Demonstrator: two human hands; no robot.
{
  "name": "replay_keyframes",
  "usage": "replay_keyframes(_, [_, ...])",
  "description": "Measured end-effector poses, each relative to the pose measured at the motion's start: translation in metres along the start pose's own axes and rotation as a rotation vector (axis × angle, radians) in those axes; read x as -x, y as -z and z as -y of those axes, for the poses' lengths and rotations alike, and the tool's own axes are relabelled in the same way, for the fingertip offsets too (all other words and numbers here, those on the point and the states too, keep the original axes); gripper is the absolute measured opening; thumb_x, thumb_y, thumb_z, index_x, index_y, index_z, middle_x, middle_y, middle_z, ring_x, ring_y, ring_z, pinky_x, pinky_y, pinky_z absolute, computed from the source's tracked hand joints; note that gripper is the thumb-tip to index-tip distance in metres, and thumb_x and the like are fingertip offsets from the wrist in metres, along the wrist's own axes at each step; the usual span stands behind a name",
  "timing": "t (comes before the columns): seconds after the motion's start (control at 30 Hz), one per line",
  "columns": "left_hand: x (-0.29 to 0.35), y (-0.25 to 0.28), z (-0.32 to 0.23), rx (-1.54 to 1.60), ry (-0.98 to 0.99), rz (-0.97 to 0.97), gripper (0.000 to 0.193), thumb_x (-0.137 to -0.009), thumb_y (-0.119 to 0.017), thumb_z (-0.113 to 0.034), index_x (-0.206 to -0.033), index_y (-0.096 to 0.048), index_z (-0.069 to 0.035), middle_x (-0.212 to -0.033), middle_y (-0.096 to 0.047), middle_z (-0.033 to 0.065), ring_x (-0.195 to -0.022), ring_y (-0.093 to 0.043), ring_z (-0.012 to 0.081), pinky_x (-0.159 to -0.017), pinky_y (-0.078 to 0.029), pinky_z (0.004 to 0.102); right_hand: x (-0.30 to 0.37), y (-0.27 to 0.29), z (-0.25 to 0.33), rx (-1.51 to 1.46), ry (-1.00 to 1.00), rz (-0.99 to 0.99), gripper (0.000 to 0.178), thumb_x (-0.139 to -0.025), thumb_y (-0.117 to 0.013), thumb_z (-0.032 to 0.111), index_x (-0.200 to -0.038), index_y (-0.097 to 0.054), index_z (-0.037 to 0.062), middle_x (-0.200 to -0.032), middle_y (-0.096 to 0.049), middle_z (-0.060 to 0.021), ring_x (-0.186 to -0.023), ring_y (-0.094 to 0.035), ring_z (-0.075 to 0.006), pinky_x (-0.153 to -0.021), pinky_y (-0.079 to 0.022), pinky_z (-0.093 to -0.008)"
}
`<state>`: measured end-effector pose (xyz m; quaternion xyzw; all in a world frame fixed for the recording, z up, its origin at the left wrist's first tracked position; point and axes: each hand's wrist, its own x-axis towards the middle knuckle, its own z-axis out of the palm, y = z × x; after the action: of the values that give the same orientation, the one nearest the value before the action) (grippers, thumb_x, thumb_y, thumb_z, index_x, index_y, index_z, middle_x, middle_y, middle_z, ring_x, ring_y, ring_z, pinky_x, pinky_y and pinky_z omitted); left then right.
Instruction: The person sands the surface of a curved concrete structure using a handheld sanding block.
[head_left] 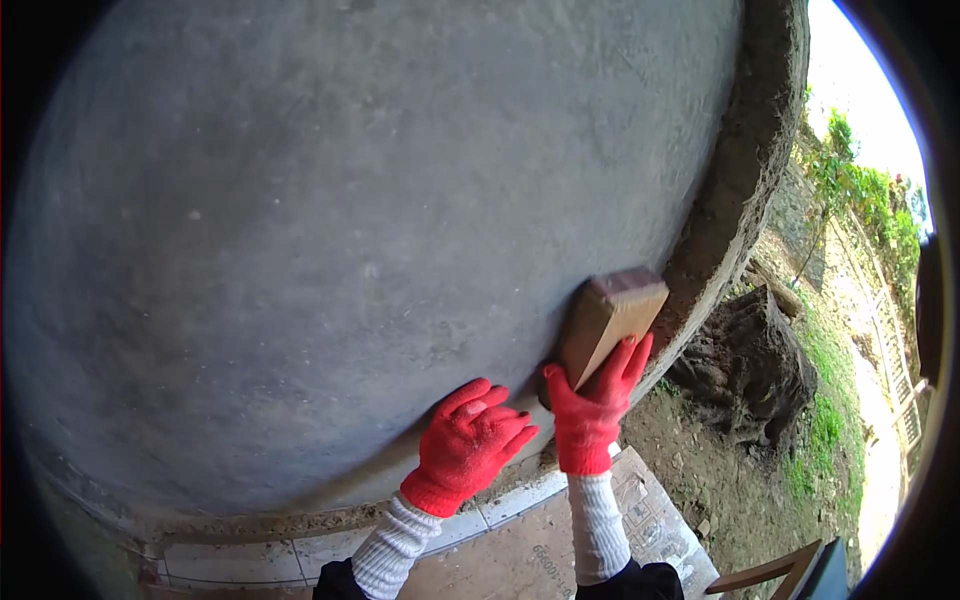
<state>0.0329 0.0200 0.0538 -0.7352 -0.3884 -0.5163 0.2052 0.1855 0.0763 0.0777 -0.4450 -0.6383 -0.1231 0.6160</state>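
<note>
Before me a broad grey cement-plastered wall [400,200] fills most of the view. My right hand [595,410], in a red knit glove, has its fingers round the lower part of a wooden block [605,325]. The block is tilted against the wall near its right edge, and its top end is brownish-purple. My left hand [468,445], gloved in red too, is close to the lower wall with its fingers apart and slightly bent. Nothing shows in it, and whether it touches the wall I cannot tell. White ribbed cuffs cover both wrists.
A rough, crumbly border [745,220] runs down the wall's right side. White tiles [235,562] line its foot, beside a brown board [500,565]. To the right are a dark stump-like mass [755,365], soil, grass and plants [870,200]. A wooden frame [775,575] stands at the lower right.
</note>
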Motion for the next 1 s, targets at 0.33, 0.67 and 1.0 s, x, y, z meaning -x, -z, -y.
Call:
replay_keyframes(0.33, [-0.005, -0.006, -0.003, 0.056, -0.007, 0.044, 0.02, -0.072, -0.079, -0.02, -0.09, -0.068, -0.02, -0.09, -0.066, -0.0059, -0.097, -0.063, 0.0194, -0.096, -0.046, 0.0413, 0.162, -0.022, -0.052, -0.012, -0.179, 0.107, 0.123, -0.063, -0.088, 0.029, -0.154, -0.006, 0.0165, -0.154, -0.008, -0.032, -0.137, -0.03, -0.0501, -0.104, -0.04, -0.0493])
replay_keyframes(0.67, [0.0, -0.001, 0.001, 0.11, 0.064, 0.025, 0.021, -0.071, -0.082, -0.023, -0.087, -0.068, -0.02, -0.087, -0.067, -0.0049, -0.095, -0.064, 0.0197, -0.096, -0.046, 0.0415, -0.019, 0.0, 0.006, 0.068, -0.118, 0.007, 0.106, -0.066, -0.085, 0.021, -0.151, -0.022, 0.0096, -0.153, -0.019, -0.0302, -0.138, -0.03, -0.0475, -0.108, -0.035, -0.0466])
replay_keyframes(1.0, [-0.004, -0.015, -0.006, 0.246, 0.072, -0.05, 0.022, -0.072, -0.081, -0.024, -0.089, -0.069, -0.02, -0.085, -0.068, -0.0068, -0.093, -0.065, 0.0203, -0.095, -0.046, 0.0414, 0.166, -0.028, -0.085, -0.298, -0.391, 0.057, 0.083, -0.093, -0.061, 0.036, -0.154, -0.012, 0.0098, -0.156, -0.017, -0.0232, -0.142, -0.026, -0.0384, -0.116, -0.025, -0.0403])
